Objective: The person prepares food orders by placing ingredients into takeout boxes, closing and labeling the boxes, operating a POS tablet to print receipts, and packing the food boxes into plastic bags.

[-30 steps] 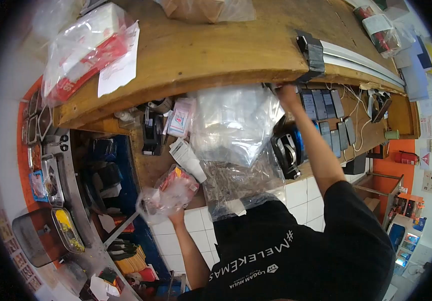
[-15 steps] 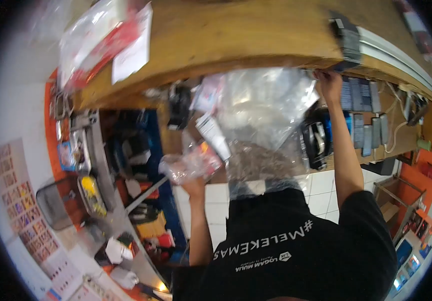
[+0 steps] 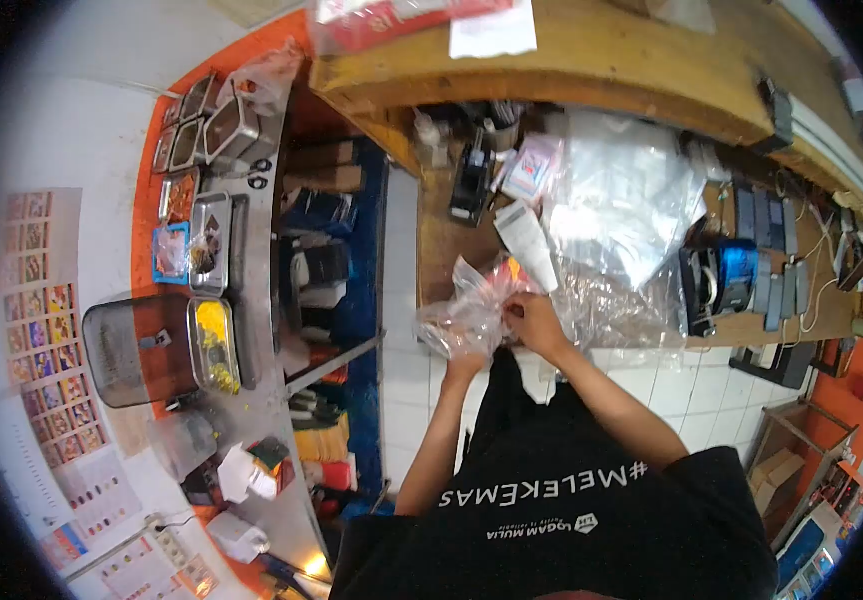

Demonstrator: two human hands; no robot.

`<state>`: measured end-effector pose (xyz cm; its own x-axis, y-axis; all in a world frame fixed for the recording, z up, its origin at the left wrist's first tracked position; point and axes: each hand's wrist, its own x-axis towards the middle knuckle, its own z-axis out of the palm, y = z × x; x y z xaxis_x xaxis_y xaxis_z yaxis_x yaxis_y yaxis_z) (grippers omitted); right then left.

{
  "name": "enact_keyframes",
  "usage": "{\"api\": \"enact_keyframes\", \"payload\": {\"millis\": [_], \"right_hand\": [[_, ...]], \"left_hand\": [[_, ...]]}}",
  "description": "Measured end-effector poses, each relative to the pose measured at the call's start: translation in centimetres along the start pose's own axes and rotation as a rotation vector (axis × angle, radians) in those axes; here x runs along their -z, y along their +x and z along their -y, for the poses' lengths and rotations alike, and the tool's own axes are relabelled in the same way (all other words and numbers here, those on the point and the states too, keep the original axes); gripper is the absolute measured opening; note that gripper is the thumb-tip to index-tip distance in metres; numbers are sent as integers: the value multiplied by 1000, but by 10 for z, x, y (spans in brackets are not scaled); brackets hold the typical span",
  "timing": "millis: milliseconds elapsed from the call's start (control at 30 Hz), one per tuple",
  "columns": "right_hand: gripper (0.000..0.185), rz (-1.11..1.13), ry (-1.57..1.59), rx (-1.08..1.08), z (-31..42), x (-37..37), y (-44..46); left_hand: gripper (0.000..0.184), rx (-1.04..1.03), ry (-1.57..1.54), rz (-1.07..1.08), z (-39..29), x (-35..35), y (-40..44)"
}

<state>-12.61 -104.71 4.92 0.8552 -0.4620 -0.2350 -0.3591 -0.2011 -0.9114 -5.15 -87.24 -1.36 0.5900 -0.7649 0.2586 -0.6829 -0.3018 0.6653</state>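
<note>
My left hand [image 3: 465, 366] is under and behind a clear plastic bag [image 3: 461, 318] that has a red and yellow packet inside, and it grips the bag from below. My right hand [image 3: 535, 322] is at the bag's right side, with fingers pinched on its gathered plastic. Just beyond the hands, a white paper slip [image 3: 525, 240] lies on the wooden desk [image 3: 438, 240]. Large clear plastic sheets [image 3: 611, 195] cover the middle of the desk, to the right of the bag.
Several phones [image 3: 776, 220] and a black and blue device [image 3: 721, 278] stand at the right. A black holder [image 3: 471, 178] is at the desk's left. Beyond is a raised wooden shelf [image 3: 551, 75]. A metal counter with food trays [image 3: 213, 345] runs along the left.
My right hand has moved from under the shelf edge to the bag in my left hand. The view has turned left, showing more of the metal counter.
</note>
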Motion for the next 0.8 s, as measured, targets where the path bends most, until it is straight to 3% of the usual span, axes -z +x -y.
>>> {"api": "enact_keyframes", "payload": {"millis": [33,133,267,367,467,567,667,700,767,800], "right_hand": [[14,15,18,-77,-3,1,0],[16,151,-28,-51,-13,5,4],[17,172,6,-91,-20,5,-5],[17,-54,80,-118,-11,-4,-2],[15,-48,-360,79,-4,-10,-1],[17,-1,-306,92,-9,-5,-5],[18,80,-300,-1,-9,1,-6],[18,76,-293,-2,-8,0,-6],[19,82,39,-135,-11,-6,-2],[19,97,43,-128,-12,-8,-1]], "left_hand": [[35,-28,-17,-33,-3,0,0],[34,538,-412,-47,-15,2,3],[32,286,-402,-129,-5,-6,4],[31,202,-262,-69,12,-14,2],[30,293,-284,2,12,-4,2],[33,310,-424,-28,7,1,8],[33,223,-286,-58,6,-5,5],[34,289,-270,-46,4,-7,6],[35,363,-242,-45,8,-13,3],[37,349,-303,-34,21,-21,1]]}}
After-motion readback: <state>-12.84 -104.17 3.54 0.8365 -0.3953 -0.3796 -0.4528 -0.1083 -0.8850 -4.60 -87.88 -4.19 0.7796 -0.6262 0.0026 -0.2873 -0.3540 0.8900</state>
